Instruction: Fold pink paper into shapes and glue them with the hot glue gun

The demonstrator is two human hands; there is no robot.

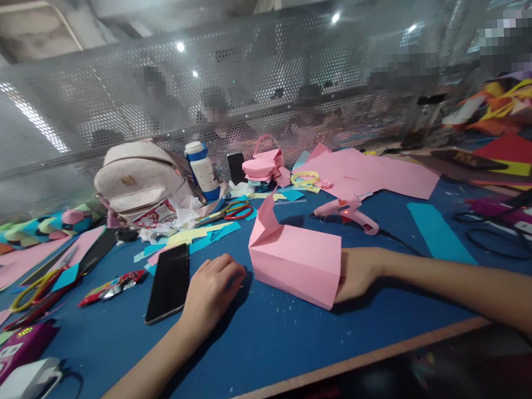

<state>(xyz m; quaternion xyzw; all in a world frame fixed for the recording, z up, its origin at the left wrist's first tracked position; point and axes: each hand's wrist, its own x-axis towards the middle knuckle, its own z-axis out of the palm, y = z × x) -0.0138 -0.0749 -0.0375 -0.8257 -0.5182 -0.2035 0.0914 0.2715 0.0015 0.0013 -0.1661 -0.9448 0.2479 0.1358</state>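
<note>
A folded pink paper box (295,257) lies on its side above the blue table, with one flap (267,216) sticking up at its left end. My right hand (359,272) reaches into the box's right end; the paper hides its fingers. Left of the box, apart from it, my left hand (214,287) rests on the table with its fingers curled in and nothing visible in them. A black phone (168,283) lies right beside that hand. Behind the box is a pink glue gun (348,212) with a small orange light on it.
Scissors (226,212) and paper scraps (197,235) lie behind my left hand. Farther back stand a pale backpack (137,176) and a bottle (202,173). Pink sheets (362,172) and a blue strip (439,230) are on the right. Yellow-handled scissors (36,289) and a purple power strip (23,354) lie left.
</note>
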